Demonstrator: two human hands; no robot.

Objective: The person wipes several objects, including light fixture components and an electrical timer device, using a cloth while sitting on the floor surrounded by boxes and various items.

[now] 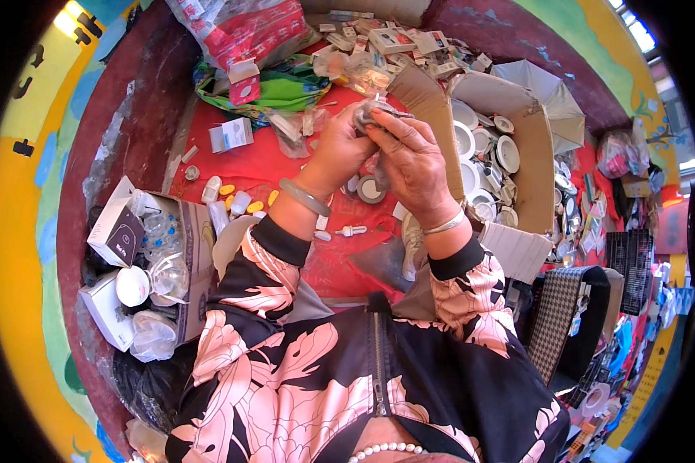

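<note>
My left hand [338, 148] and my right hand [413, 160] meet in front of me, both closed on a small greyish crumpled thing [365, 116]. It looks like thin plastic film; whatever it wraps is hidden by my fingers. Under my hands spreads a red cloth [340, 266]. A round downlight [371, 190] with a white rim lies just below my wrists. Closer to me is a small white bulb-like piece [351, 231]. Several yellow-and-white pieces [239, 204] lie left of my left forearm.
A cardboard box [534, 139] full of round white lights stands right of my hands. Another carton [199, 255] at left holds plastic-wrapped items. Small boxes [394, 40] pile up at the back beside a red-and-white sack [247, 35]. A small white box [231, 135] stands on the cloth.
</note>
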